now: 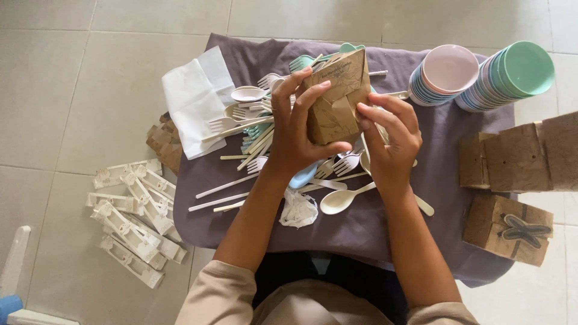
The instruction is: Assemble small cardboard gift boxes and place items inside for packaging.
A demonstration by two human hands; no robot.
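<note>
Both hands hold a brown paper pouch (pixel 337 96) above a grey-purple cloth (pixel 445 150). My left hand (pixel 298 129) wraps its left side, fingers over the top edge and thumb under the bottom. My right hand (pixel 391 135) grips its right edge with thumb and fingers. A green utensil handle (pixel 351 47) sticks out of the pouch's top. Under the hands lies a pile of white, cream and pastel plastic cutlery (pixel 253 129), with a white spoon (pixel 340 200) nearest my body.
White napkins (pixel 195 96) lie at the cloth's left edge. Two stacks of pastel bowls (pixel 481 75) lie on their sides at top right. Brown paper boxes (pixel 518 159) stand on the right, one with a bow (pixel 512 229). White plastic frames (pixel 135 216) litter the tile floor.
</note>
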